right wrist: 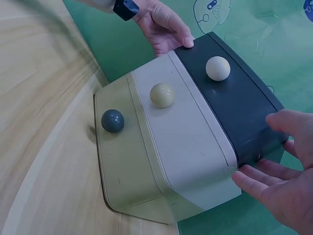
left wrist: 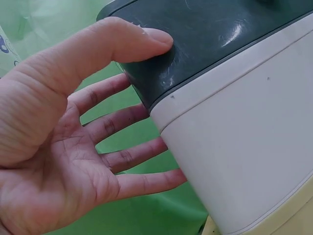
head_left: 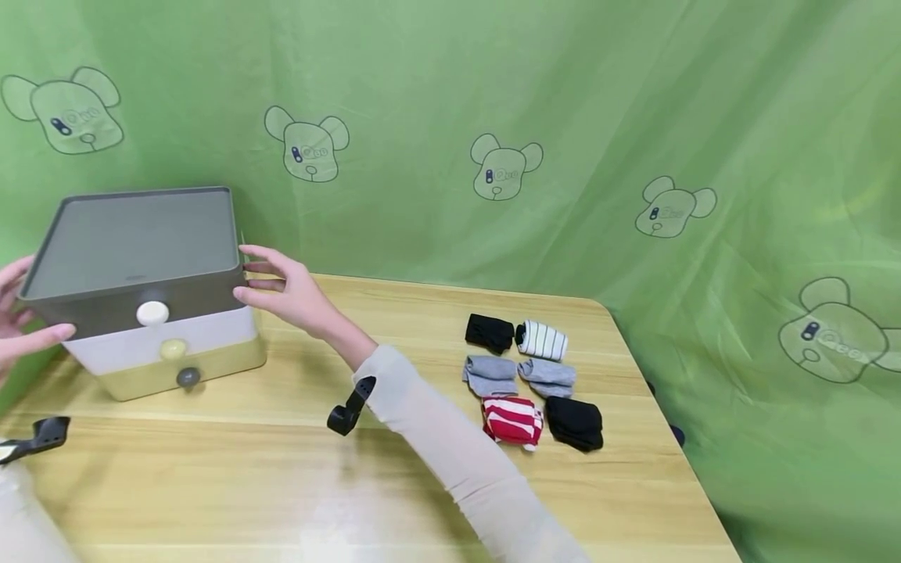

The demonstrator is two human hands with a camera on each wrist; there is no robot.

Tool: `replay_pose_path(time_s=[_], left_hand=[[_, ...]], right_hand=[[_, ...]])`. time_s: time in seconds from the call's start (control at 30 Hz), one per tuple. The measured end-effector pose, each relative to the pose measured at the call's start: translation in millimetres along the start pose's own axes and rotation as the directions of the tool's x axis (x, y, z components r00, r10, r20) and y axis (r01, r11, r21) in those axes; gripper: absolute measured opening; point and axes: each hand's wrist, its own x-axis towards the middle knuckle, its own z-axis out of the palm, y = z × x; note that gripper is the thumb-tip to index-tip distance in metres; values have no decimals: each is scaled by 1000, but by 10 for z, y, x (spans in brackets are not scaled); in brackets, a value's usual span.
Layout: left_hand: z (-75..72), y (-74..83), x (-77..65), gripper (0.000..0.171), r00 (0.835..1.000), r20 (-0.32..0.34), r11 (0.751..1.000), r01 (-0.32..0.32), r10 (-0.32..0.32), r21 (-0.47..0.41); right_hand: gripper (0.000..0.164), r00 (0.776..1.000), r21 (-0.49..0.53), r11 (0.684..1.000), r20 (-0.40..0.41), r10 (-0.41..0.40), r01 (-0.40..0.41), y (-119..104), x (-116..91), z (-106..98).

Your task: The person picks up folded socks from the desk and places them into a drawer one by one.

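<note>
Wood-grain surface (head_left: pixel 281 469) across bottom of frame. Six folded sock bundles (head_left: pixel 512 422) right of centre. Left hand (head_left: pixel 16 344), right hand (head_left: pixel 294 299): fingers spread wide, touching sides of three-drawer storage box (head_left: pixel 144 292), middle left. Green bear-print curtain (head_left: pixel 408 70) behind.

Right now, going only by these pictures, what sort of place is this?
Probably a makeshift recording corner: a printed green curtain behind a wooden table, plus a black wrist device.
</note>
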Motion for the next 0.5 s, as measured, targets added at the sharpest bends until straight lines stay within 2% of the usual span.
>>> replay_pose_path(time_s=[0.13, 0.27, 0.33, 0.5], left_hand=[[-3, -25, 8, 93, 1000, 16, 1000, -8, 8, -14], [86, -32, 13, 92, 1000, 21, 997, -6, 7, -72], [56, -108, 42, 94, 999, 41, 995, 3, 2, -100], [191, -268, 155, 98, 987, 146, 988, 89, -71, -125]], right_hand=[[61, 1000, 17, 1000, -18, -7, 8, 18, -22, -18], [57, 999, 0, 1000, -35, -31, 31, 13, -65, -100], [55, 998, -19, 999, -48, -48, 47, 11, -103, -179], [55, 995, -56, 998, -95, -45, 39, 34, -273, -457]])
